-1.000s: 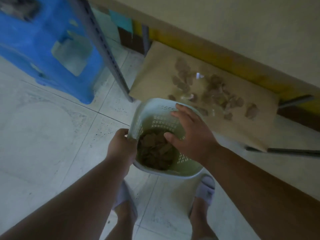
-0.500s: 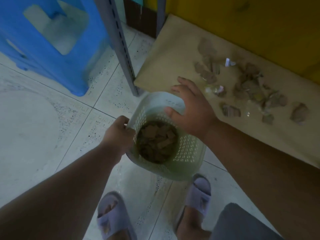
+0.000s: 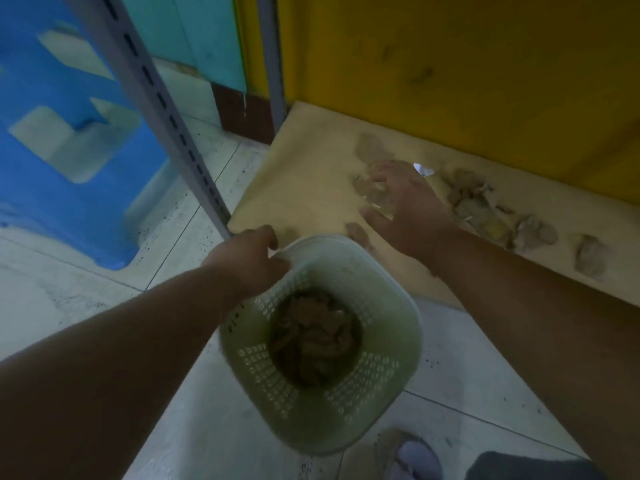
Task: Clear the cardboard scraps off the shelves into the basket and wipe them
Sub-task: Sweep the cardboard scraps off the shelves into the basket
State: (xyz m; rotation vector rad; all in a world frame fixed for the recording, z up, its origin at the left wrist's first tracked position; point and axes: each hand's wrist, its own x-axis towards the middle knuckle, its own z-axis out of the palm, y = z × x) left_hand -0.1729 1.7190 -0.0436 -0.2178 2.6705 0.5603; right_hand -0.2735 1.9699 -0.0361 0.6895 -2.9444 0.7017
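Observation:
A pale green perforated basket (image 3: 398, 344) stands on the floor just in front of the low beige shelf (image 3: 311, 181), with brown cardboard scraps lying in its bottom. My left hand (image 3: 251, 261) grips the basket's far left rim. My right hand (image 3: 403, 202) is spread over the shelf, fingers straight, lying on a patch of cardboard scraps (image 3: 372, 192). Several more scraps (image 3: 485, 213) trail to the right along the shelf, and one lies by the shelf's front edge (image 3: 358, 233).
A grey slotted shelf post (image 3: 166, 112) rises left of the shelf, a blue plastic stool (image 3: 65, 140) beyond it. A yellow wall (image 3: 450, 74) backs the shelf. My slippered foot (image 3: 412, 455) stands on the tiled floor below the basket.
My right hand left the basket and reached forward onto the scraps on the shelf. My left hand shifted along the rim toward the shelf. The view moved closer and lower.

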